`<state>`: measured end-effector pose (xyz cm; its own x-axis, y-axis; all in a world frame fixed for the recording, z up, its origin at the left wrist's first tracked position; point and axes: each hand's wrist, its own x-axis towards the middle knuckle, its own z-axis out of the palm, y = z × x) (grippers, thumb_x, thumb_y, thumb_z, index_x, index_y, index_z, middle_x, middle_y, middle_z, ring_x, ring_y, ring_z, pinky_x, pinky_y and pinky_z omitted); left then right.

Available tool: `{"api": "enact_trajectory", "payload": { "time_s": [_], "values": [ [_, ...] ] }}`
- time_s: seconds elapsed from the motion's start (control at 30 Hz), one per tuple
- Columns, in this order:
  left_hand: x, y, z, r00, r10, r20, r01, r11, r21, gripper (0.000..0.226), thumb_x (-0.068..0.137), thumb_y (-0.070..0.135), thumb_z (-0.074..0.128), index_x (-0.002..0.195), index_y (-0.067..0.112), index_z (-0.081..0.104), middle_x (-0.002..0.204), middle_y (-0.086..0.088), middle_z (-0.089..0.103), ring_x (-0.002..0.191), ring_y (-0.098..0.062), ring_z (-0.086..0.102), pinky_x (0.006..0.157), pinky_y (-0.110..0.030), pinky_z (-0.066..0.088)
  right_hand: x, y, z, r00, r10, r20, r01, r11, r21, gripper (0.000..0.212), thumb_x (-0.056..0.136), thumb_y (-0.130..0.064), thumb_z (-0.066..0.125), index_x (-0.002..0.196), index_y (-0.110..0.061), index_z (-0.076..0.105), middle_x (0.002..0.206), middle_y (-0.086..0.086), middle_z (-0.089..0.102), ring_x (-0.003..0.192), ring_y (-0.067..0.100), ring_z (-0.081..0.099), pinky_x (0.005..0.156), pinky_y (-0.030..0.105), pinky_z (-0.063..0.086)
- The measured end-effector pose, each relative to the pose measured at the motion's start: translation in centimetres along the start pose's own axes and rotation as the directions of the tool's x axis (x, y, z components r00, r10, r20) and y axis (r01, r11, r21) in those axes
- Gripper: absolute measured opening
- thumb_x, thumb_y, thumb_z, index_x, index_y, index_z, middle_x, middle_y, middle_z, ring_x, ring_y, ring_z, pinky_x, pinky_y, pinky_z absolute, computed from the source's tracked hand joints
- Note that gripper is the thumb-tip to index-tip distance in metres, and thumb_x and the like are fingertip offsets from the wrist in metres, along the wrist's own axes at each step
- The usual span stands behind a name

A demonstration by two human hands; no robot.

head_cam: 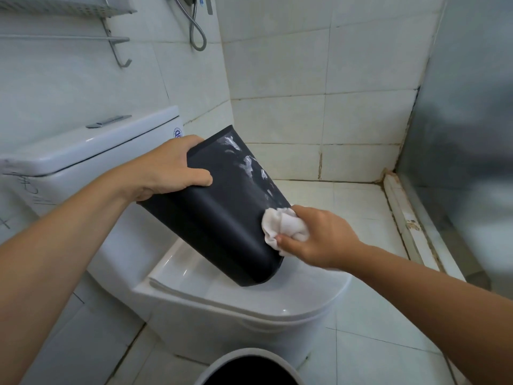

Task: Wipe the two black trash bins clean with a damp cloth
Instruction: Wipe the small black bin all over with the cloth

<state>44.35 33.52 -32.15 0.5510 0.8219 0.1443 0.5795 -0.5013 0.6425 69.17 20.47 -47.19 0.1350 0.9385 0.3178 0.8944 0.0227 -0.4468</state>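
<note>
We had the first black bin (211, 215) tipped over the closed toilet lid (222, 295), our left hand (169, 168) clamped on its upturned base while our right hand (319, 237) pressed a bunched white cloth (280, 226) to its side wall near the rim. White smears (soap or residue, we could not tell) remained higher up, so the next stroke probably needed to climb toward them. The second bin (249, 368) waited on the floor at the toilet's front edge.
</note>
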Motion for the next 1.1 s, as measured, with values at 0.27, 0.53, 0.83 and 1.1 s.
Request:
{"api": "enact_trajectory", "payload": {
  "time_s": [0.27, 0.53, 0.83, 1.1],
  "values": [
    [0.0, 0.5, 0.3, 0.998, 0.046, 0.039, -0.047, 0.998, 0.029, 0.037, 0.086, 0.008, 0.075, 0.118, 0.022, 0.064, 0.102, 0.005, 0.076, 0.093, -0.015, 0.072, 0.085, -0.034, 0.06, 3.0, -2.7, -0.3, 0.992, 0.041, -0.123, -0.034, 0.998, 0.059, 0.04, 0.085, -0.071, 0.063, 0.1, -0.035, 0.057, 0.088, -0.015, 0.066, 0.082, 0.015, 0.061, 0.065, 0.032, 0.044],
    [-0.1, 0.2, 0.0, 0.996, 0.073, 0.058, -0.075, 0.996, 0.044, 0.04, 0.086, 0.01, 0.076, 0.12, 0.026, 0.063, 0.103, 0.0, 0.076, 0.096, -0.023, 0.072, 0.091, -0.05, 0.059, 6.5, -6.4, -1.8, 0.97, 0.117, -0.213, -0.083, 0.983, 0.163, 0.045, 0.085, -0.078, 0.058, 0.102, -0.037, 0.055, 0.092, -0.013, 0.067, 0.087, 0.015, 0.064, 0.071, 0.036, 0.051],
    [0.2, -0.4, -1.6, 0.983, 0.093, 0.157, -0.123, 0.973, 0.193, 0.07, 0.069, 0.039, 0.096, 0.127, 0.044, 0.058, 0.109, 0.025, 0.073, 0.102, 0.001, 0.07, 0.096, -0.037, 0.058, 5.4, -4.7, -2.8, 0.876, 0.298, -0.379, -0.149, 0.915, 0.376, 0.046, 0.079, -0.08, 0.064, 0.088, -0.035, 0.06, 0.079, -0.015, 0.07, 0.077, 0.008, 0.067, 0.07, 0.039, 0.057],
    [1.2, 1.3, -0.5, 0.991, 0.048, 0.121, -0.087, 0.937, 0.339, 0.068, 0.067, 0.036, 0.093, 0.124, 0.031, 0.055, 0.104, 0.012, 0.07, 0.094, -0.011, 0.07, 0.087, -0.043, 0.06, 5.3, -5.1, -1.3, 0.918, 0.099, -0.383, -0.093, 0.995, 0.035, 0.065, 0.077, -0.083, 0.06, 0.128, -0.041, 0.058, 0.095, -0.015, 0.052, 0.093, 0.015, 0.06, 0.068, 0.031, 0.041]
  ]
}}
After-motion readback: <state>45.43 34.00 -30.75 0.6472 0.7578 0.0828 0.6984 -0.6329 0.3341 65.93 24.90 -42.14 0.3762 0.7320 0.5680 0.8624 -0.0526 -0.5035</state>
